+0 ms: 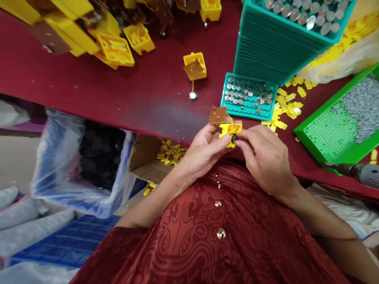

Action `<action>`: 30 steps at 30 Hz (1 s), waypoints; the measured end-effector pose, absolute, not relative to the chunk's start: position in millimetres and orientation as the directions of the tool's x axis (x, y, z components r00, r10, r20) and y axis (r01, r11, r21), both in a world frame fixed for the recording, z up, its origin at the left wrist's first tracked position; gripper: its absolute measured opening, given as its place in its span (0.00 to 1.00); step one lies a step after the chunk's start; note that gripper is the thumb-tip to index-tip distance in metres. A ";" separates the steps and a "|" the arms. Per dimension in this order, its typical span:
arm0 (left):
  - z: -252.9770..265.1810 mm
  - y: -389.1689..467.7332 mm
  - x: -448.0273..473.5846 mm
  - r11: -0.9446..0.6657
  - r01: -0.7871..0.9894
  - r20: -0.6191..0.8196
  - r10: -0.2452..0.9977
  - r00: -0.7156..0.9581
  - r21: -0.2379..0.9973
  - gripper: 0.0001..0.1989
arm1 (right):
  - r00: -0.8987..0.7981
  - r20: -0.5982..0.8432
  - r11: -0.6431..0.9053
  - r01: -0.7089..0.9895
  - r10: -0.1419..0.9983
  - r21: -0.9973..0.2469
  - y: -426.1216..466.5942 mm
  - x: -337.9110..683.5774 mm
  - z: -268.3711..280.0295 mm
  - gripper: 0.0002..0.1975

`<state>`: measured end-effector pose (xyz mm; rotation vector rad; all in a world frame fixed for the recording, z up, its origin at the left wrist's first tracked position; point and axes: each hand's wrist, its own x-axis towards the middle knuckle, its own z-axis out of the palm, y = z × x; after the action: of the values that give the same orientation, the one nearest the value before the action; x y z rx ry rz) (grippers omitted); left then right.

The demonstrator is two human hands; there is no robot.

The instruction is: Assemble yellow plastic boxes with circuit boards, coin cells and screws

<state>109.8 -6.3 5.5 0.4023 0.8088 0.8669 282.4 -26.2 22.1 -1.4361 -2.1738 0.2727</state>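
Your unit is partly assembled, as far as this view shows: the yellow wires [229,118] link the brown circuit board [218,115] to the yellow housing [227,129], but the board lies outside the housing, beyond its far edge, and the housing stands open. Judging by this, fitting the parts and closing the housing are not yet done; whether the dark round part [234,138] is seated cannot be told, as your fingers cover much of it. The housing is held above the near edge of the desk [160,98], in front of your body. It is a small, bright yellow, box-like shell with a notched rim and moulded recesses; the board is a flat, roughly rectangular plate with pale marks and a small red spot at one corner. Your left hand [205,148] is closed around the housing, thumb pressed on its near side. Your right hand [265,154] pinches the dark round part between thumb and fingers, against the right side of the housing. Just beyond your hands is a teal tray [233,110] of silver discs. A second open housing [196,56] rests farther back on the desk, its board lying across it and a wired disc [193,96] beside it.
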 end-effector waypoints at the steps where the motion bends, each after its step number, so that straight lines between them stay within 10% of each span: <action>1: 5.3 -6.5 110.7 0.597 -0.505 -0.464 0.802 0.375 0.623 0.24 | -0.299 0.298 0.408 0.800 0.907 -0.440 -27.0 282.4 22.5 0.07; 10: 8.3 -9.1 120.7 0.585 -0.486 -0.444 0.810 0.382 0.650 0.20 | -0.301 0.191 0.353 0.855 0.934 -0.381 -30.2 289.3 25.3 0.09; 30: 12.8 1.9 125.3 0.640 -0.411 -0.460 0.760 0.459 0.649 0.27 | 0.187 0.296 0.170 0.497 0.937 -0.851 -49.8 304.0 10.2 0.15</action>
<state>125.3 1.9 12.8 0.4904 0.8068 0.7571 304.0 -49.8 10.2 -1.4692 -1.4513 0.5583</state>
